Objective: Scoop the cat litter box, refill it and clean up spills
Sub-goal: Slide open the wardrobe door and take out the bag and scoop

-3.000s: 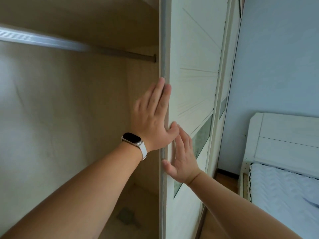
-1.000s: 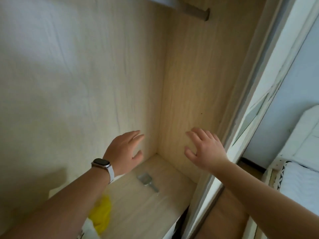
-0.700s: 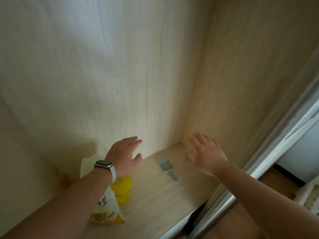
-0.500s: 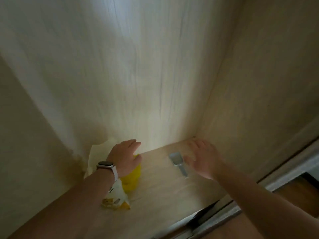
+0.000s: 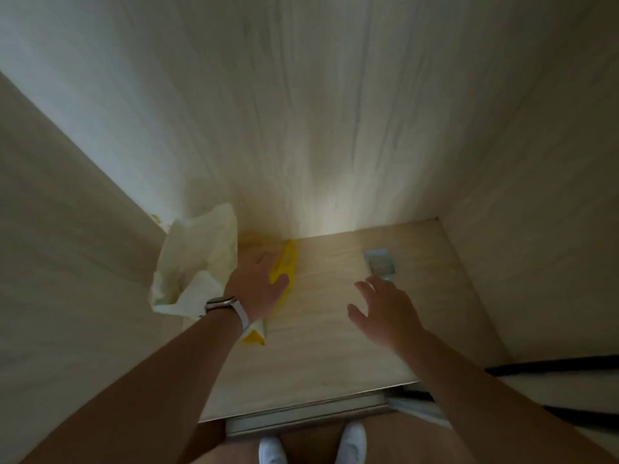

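I look down into an open wardrobe. A yellow bag (image 5: 286, 262) lies on the wardrobe floor (image 5: 318, 346) near the back left corner, next to a pale crumpled bag (image 5: 197, 259). My left hand (image 5: 258, 283), with a watch on the wrist, rests on top of the yellow bag with its fingers spread. A small grey litter scoop (image 5: 380, 264) lies on the floor at the back right. My right hand (image 5: 385, 309) hovers open just in front of the scoop, fingertips close to its handle, holding nothing.
Wooden walls close in the wardrobe on the left, back and right. The sliding door track (image 5: 308, 416) runs along the front edge. My white shoes (image 5: 351, 443) stand on the brown floor below it.
The view has tilted down from the sliding door to the wardrobe floor. Both hands dropped from the door; the left came down onto the yellow bag, the right neared the scoop.
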A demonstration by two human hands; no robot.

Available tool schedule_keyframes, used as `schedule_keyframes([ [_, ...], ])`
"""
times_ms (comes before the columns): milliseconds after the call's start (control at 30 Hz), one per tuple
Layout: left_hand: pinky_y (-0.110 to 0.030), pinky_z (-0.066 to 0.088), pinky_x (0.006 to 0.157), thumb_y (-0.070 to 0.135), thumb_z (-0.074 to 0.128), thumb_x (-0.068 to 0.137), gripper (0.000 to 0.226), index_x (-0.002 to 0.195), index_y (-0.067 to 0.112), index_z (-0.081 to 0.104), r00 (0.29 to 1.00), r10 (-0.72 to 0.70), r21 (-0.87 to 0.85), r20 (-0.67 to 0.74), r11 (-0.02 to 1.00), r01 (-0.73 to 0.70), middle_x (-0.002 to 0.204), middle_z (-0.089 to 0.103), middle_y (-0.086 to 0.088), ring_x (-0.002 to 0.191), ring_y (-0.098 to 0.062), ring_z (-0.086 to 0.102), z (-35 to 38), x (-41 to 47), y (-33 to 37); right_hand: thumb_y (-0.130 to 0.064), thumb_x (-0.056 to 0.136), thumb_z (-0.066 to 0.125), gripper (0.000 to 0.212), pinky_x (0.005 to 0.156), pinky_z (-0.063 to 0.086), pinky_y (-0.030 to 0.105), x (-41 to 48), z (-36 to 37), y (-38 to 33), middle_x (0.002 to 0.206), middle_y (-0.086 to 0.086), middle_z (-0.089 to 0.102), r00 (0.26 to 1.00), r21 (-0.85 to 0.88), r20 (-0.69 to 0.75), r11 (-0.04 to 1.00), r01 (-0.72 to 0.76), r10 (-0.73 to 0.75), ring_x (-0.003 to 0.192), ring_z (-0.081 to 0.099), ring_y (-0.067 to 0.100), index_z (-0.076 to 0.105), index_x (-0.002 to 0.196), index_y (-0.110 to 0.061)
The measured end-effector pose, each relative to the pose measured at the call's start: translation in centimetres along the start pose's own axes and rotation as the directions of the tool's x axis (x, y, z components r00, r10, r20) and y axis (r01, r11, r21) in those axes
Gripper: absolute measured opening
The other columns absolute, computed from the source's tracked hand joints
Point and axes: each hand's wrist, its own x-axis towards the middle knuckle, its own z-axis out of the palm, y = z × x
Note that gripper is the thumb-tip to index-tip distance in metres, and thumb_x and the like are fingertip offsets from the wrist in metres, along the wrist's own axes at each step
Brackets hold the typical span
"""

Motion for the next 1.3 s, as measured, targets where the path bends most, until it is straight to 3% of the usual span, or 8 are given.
schedule_keyframes([
  [100, -0.034, 0.035, 0.105, 0.040, 0.052, 0.095, 0.054, 0.144, 0.020, 0.043, 1.000, -0.009, 0.012, 0.000, 1.000, 0.009, 0.149, 0.042, -0.002, 0.135, -0.026, 0.039, 2.8, 2.1, -0.5, -0.057, 0.092, 0.033, 0.062, 0.103, 0.038, 0.038, 1.4, 2.9, 1.1, 0.147, 0.003, 0.042, 0.998, -0.011, 0.053, 1.000, -0.018, 0.018, 0.132, 0.042, 0.024, 0.042, 0.143, -0.023],
  [200, -0.036, 0.032, 0.110, 0.041, 0.052, 0.094, 0.061, 0.149, 0.021, 0.035, 0.997, -0.047, 0.024, 0.056, 0.999, 0.046, 0.156, 0.033, -0.004, 0.142, -0.025, 0.031, 6.4, 4.5, -1.9, -0.054, 0.094, 0.038, 0.057, 0.098, 0.042, 0.037, 3.2, 5.8, 2.5, 0.141, 0.003, 0.046, 0.996, -0.031, 0.069, 0.998, -0.052, 0.054, 0.125, 0.046, 0.023, 0.045, 0.140, -0.021],
  [333, -0.044, 0.031, 0.113, 0.042, 0.055, 0.092, 0.076, 0.155, 0.023, 0.017, 0.982, -0.173, -0.010, 0.079, 0.985, 0.174, 0.163, 0.012, -0.005, 0.148, -0.027, 0.019, 11.8, 7.7, -3.5, -0.050, 0.095, 0.041, 0.054, 0.094, 0.044, 0.037, 6.1, 10.7, 5.3, 0.137, 0.005, 0.048, 0.980, -0.043, 0.118, 0.987, -0.156, 0.160, 0.122, 0.047, 0.025, 0.045, 0.138, -0.019],
  [500, -0.046, 0.027, 0.114, 0.043, 0.058, 0.091, 0.080, 0.156, 0.023, 0.015, 0.943, -0.317, -0.070, 0.099, 0.943, 0.325, 0.164, 0.006, -0.004, 0.148, -0.030, 0.014, 17.7, 11.1, -5.1, -0.043, 0.094, 0.045, 0.048, 0.089, 0.046, 0.038, 9.1, 16.1, 8.9, 0.131, 0.009, 0.049, 0.950, -0.066, 0.177, 0.966, -0.251, 0.259, 0.115, 0.050, 0.028, 0.047, 0.133, -0.015],
  [700, -0.047, 0.024, 0.117, 0.044, 0.060, 0.088, 0.086, 0.156, 0.022, 0.012, 0.920, -0.380, 0.013, 0.093, 0.925, 0.380, 0.164, 0.005, -0.007, 0.149, -0.031, 0.009, 22.9, 13.0, -7.9, -0.034, 0.091, 0.054, 0.045, 0.079, 0.047, 0.037, 10.9, 20.5, 11.8, 0.121, 0.013, 0.052, 0.909, -0.030, 0.116, 0.916, -0.400, 0.401, 0.107, 0.052, 0.030, 0.048, 0.127, -0.008],
  [1000, -0.048, 0.038, 0.103, 0.035, 0.058, 0.092, 0.065, 0.149, 0.017, 0.032, 0.958, -0.223, 0.123, 0.181, 0.971, 0.203, 0.148, 0.040, -0.013, 0.134, -0.037, 0.036, 26.5, 13.2, -8.9, -0.032, 0.089, 0.058, 0.053, 0.079, 0.048, 0.043, 13.2, 24.1, 13.3, 0.123, 0.017, 0.049, 0.833, 0.071, 0.052, 0.830, -0.554, 0.551, 0.112, 0.052, 0.036, 0.042, 0.132, -0.005],
  [1167, -0.045, 0.042, 0.092, 0.026, 0.054, 0.093, 0.036, 0.126, 0.012, 0.057, 0.967, -0.168, 0.172, 0.193, 0.976, 0.136, 0.128, 0.057, -0.015, 0.119, -0.038, 0.050, 27.3, 12.5, -9.7, -0.027, 0.093, 0.052, 0.035, 0.076, 0.044, 0.038, 14.0, 24.7, 13.6, 0.117, 0.016, 0.058, 0.788, 0.146, 0.075, 0.775, -0.615, 0.611, 0.106, 0.059, 0.036, 0.049, 0.121, -0.005],
  [1300, -0.043, 0.044, 0.082, 0.020, 0.049, 0.096, 0.023, 0.110, 0.006, 0.061, 0.973, -0.138, 0.102, 0.187, 0.987, 0.121, 0.114, 0.061, -0.018, 0.107, -0.040, 0.055, 26.7, 11.6, -9.5, -0.027, 0.091, 0.051, 0.033, 0.071, 0.039, 0.034, 13.2, 24.4, 13.1, 0.113, 0.017, 0.061, 0.765, 0.174, 0.141, 0.745, -0.644, 0.628, 0.102, 0.061, 0.035, 0.049, 0.115, -0.005],
])
